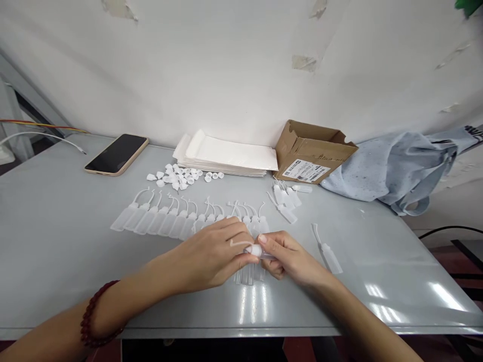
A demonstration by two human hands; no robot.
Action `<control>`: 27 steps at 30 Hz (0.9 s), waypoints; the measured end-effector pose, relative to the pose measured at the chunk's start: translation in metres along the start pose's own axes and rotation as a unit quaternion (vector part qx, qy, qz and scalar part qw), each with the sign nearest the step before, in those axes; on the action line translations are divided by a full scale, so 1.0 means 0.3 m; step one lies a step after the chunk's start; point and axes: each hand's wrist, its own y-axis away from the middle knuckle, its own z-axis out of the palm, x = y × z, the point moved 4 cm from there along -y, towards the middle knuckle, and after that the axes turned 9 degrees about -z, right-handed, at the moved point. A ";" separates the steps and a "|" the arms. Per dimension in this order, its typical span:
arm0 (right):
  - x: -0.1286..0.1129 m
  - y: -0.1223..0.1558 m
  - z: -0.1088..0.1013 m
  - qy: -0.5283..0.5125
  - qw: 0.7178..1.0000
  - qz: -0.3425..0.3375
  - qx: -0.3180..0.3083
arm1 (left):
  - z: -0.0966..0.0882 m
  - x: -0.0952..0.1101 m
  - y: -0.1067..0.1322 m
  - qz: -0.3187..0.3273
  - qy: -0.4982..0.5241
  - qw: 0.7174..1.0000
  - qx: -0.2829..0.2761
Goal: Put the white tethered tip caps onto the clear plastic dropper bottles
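Note:
Between my two hands is a small clear plastic bottle (266,255) with a white cap (254,250) and a thin bent white tube. My left hand (217,254) pinches it at the cap, fingers closed. The bottle's body is gripped by my right hand (289,256), thumb on top, and is mostly hidden. Behind and below my hands, several translucent bottles (169,218) with curved tubes lie side by side in a row; my left hand covers part of it. A single bottle (331,258) lies to the right of my right hand.
Loose white caps (177,176) are heaped near white envelopes (230,153). A cardboard box (313,153) stands beside them, with more bottles (287,198) in front. A phone (116,154) lies at left. Light-blue fabric (388,171) drapes over the right side of the grey table (68,251).

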 end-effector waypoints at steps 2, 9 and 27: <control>-0.018 0.000 -0.003 0.079 0.996 -0.042 0.025 | 0.000 -0.009 -0.001 -0.040 0.035 0.998 -0.027; -0.043 0.008 0.007 0.194 0.976 -0.095 0.012 | 0.009 0.014 0.002 -0.020 0.033 0.999 -0.021; -0.060 0.012 -0.136 0.023 0.993 -0.052 0.106 | -0.061 -0.092 -0.010 -0.019 -0.176 0.981 0.084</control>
